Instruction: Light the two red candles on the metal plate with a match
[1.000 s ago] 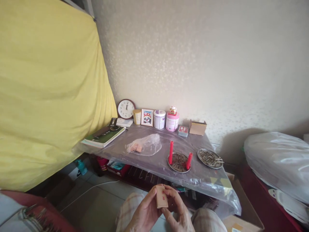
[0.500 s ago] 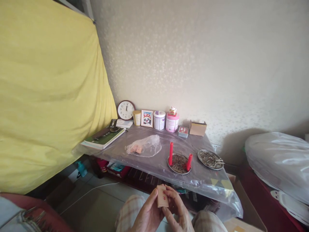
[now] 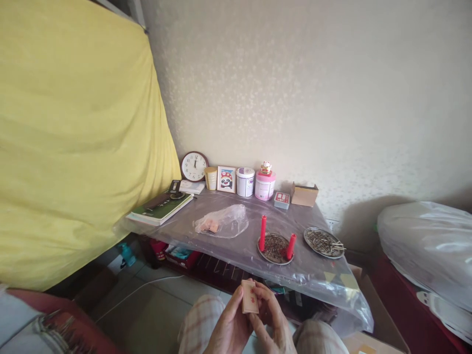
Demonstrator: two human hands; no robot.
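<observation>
Just in front of my knees I hold a small pale-pink matchbox (image 3: pixel 250 298) with red print on its face. My left hand (image 3: pixel 229 319) grips its left side, thumb along the edge. The fingers of my right hand (image 3: pixel 271 314) are closed on its right side, the thumb at the lower end. Parts of both hands' fingers are hidden behind the box. Beyond, on the table, two red candles (image 3: pixel 263 233) stand on a round metal plate (image 3: pixel 275 261) of dark bits, the left one upright and the right one shorter and leaning.
A plastic-covered table (image 3: pixel 228 250) spans the middle. On it lie a clear bag (image 3: pixel 234 221) with pinkish pieces, a plate of matchsticks (image 3: pixel 324 243) and a green book (image 3: pixel 160 209). A clock (image 3: pixel 194 166), tins (image 3: pixel 245 182) and a cardboard box (image 3: pixel 304 195) line the back.
The view has shifted slightly, so the table things sit a little further right. Both hands keep their hold on the matchbox, which looks slightly more tilted.
</observation>
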